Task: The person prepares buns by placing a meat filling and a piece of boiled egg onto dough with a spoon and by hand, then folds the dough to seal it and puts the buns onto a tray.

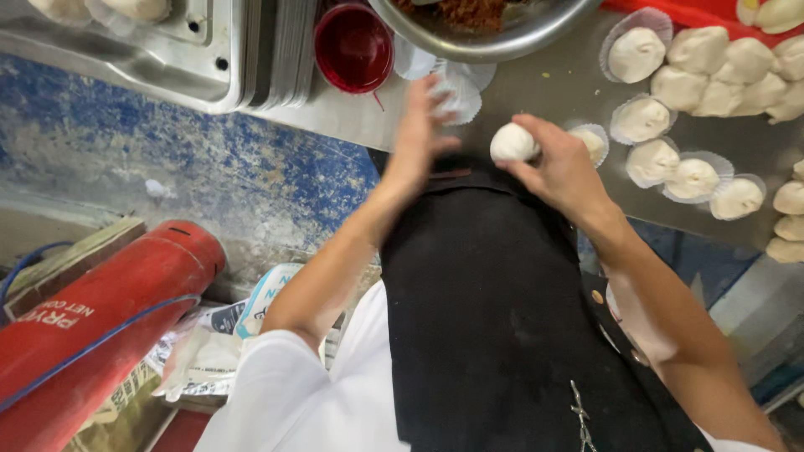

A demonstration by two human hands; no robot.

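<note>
Our right hand (563,172) reaches forward with the wrist bent, its grip closed around a smooth white dough ball (512,142) held just above the near edge of the steel tabletop (544,92), while our left hand (416,142) stands upright beside it, fingers apart and blurred, holding nothing. Pleated white paper cups (459,94) lie just beyond the left hand, near a red plastic cup (353,46) and a metal bowl (502,38). To the right sit rows of soft filled buns (695,177) in paper cups, and a red gas cylinder (100,318) with pale lettering lies on the floor at the left.

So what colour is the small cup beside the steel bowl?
Red cup, clearest in the head view.
</note>
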